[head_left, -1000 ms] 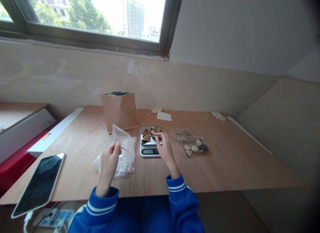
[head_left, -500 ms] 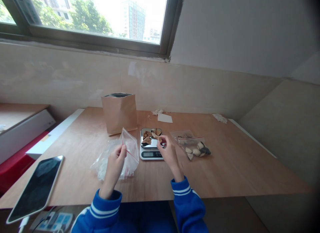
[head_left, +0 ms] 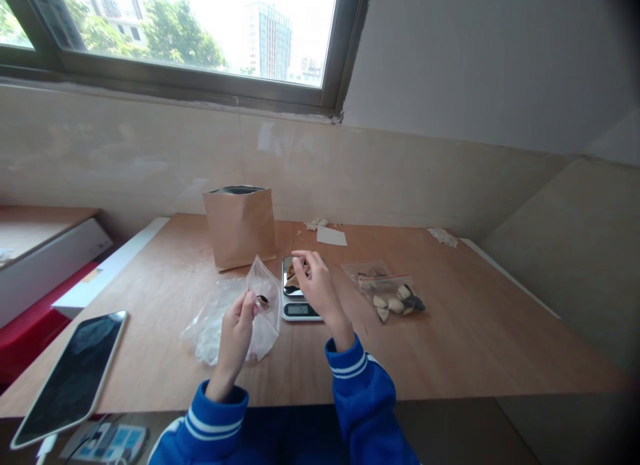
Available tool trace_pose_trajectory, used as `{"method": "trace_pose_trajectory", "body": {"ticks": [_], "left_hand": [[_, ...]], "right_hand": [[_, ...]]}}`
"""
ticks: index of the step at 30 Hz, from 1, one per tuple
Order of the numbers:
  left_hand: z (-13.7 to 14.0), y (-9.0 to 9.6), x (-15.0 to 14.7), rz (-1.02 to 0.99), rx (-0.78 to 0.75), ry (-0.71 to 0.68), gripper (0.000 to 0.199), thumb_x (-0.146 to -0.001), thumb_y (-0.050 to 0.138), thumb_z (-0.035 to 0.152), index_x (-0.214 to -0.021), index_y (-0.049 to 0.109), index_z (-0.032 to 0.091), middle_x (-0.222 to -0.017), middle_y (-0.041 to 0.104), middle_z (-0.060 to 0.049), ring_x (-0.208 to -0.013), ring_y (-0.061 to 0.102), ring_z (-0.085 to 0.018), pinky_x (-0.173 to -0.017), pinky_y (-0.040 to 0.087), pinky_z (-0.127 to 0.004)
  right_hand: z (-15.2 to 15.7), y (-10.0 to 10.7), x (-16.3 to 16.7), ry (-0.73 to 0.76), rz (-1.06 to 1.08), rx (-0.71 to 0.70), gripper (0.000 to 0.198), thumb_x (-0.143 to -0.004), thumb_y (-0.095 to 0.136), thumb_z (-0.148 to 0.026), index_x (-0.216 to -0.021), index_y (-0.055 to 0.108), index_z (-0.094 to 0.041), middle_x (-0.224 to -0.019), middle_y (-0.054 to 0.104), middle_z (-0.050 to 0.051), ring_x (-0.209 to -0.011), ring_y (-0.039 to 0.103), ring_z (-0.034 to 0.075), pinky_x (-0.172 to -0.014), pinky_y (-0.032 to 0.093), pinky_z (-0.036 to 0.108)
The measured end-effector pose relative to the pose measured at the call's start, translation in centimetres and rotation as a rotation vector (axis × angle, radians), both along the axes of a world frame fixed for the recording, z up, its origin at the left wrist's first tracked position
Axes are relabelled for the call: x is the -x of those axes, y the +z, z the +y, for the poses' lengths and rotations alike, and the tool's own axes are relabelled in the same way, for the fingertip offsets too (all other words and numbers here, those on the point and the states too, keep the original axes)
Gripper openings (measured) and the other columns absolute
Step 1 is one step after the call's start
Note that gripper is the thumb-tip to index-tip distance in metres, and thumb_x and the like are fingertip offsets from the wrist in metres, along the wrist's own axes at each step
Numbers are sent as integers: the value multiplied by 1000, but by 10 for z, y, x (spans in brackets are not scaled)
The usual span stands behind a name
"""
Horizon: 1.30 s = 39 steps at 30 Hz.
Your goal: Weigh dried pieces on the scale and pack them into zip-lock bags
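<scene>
My left hand (head_left: pixel 238 325) pinches the edge of a clear zip bag (head_left: pixel 266 325) with a red seal line; the bag's mouth is spread. One small dark-and-tan dried piece (head_left: pixel 262 300) shows at the bag, close to my left fingertips. Over a small white kitchen scale (head_left: pixel 300 311) hovers my right hand (head_left: pixel 320 285), thumb and fingers apart, with nothing visible in them. Brown curled dried pieces (head_left: pixel 291 280) lie on the scale's mirror-like plate, partly hidden by my right hand. The scale's display is lit.
A brown kraft pouch (head_left: pixel 240 228) stands open behind the clear bags (head_left: pixel 205 328). To the right lie filled zip bags (head_left: pixel 395 304) of pale and dark pieces. A tablet (head_left: pixel 73 375) rests at the left, a white card (head_left: pixel 331 236) and crumpled tissue (head_left: pixel 442 237) at the back.
A dried piece has gone from the scale to the clear bag. My right hand is now over the scale plate, slightly further left, its fingers empty.
</scene>
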<state>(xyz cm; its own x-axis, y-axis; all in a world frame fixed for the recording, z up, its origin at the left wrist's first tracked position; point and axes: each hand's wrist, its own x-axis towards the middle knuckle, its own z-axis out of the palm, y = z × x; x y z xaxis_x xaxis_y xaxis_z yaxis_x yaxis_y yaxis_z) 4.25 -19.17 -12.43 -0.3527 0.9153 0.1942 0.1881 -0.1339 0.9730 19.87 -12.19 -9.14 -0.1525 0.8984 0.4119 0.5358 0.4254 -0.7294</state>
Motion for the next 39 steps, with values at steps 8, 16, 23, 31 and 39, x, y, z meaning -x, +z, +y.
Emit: {"method": "trace_pose_trajectory", "body": {"ticks": [8,16,23,31,39], "left_hand": [[-5,0,-3,-268,42,13,41,-85,42,50,-56,36,22,-54,36,4,-51,36,-12,-53,36,-25],[-7,-3,4,45,-65,-1,43,-86,47,50,-55,46,20,-68,47,0,-70,50,-16,-74,42,-29],[-6,-11,7,113,-131,76,44,-86,49,51,-59,58,19,-121,53,-9,-122,47,-25,-107,31,-41],[-1,-11,2,128,-127,10,40,-88,48,46,-63,62,19,-137,53,-10,-131,44,-27,-113,28,-45],[2,-21,-5,100,-131,-83,37,-89,50,42,-116,67,23,-147,45,-9,-137,40,-26,-110,36,-41]], "right_hand": [[42,-67,-5,128,-519,-138,43,-87,61,-35,-125,56,-14,-129,54,17,-124,47,30,-105,38,45],[46,-76,-4,49,-657,-203,29,-91,57,-38,-112,62,-19,-111,60,12,-104,54,27,-92,40,42],[50,-78,-7,28,-596,-234,27,-94,52,-40,-101,63,-17,-100,63,12,-101,55,25,-92,43,37],[9,-11,13,21,301,107,43,-96,34,-55,-87,57,-20,-82,62,3,-63,57,13,-56,48,25],[-15,39,29,473,296,664,36,-87,54,-53,-79,55,-18,-70,63,0,-41,55,8,-32,37,17]]}}
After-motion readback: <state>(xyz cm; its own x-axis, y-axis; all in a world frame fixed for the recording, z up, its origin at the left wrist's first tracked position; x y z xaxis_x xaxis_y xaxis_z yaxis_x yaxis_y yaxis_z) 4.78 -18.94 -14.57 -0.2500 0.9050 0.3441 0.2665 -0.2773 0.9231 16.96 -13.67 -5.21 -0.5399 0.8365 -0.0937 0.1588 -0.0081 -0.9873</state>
